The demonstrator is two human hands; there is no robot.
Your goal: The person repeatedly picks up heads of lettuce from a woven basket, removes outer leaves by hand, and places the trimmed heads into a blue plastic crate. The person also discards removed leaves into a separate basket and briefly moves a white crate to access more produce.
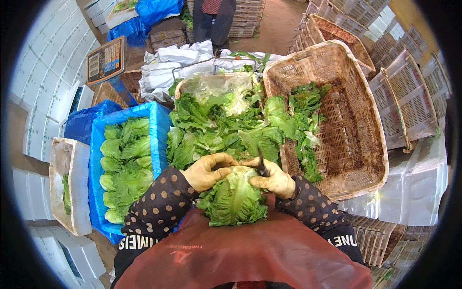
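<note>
A head of green romaine-like lettuce [236, 200] rests on the red apron [238, 249] over my lap, its pale stem end away from me. My left hand [209, 172], in a cream-coloured glove, has curled fingers and thumb on the left of that stem end. On the other side, my gloved right hand [272, 178] grips a small dark knife [262, 164], pointing up and away, while its thumb touches the lettuce. Just beyond both hands lies a heap of loose lettuce leaves [223, 133]. The left fingertips are partly hidden.
To the left, a blue-lined box [158, 130] holds rows of lettuce heads [126, 173]. A dirty plastic crate [346, 144] with leaves along its left side stands right. Farther off are a digital scale [105, 61], white sacks [177, 59] and a standing person [213, 21].
</note>
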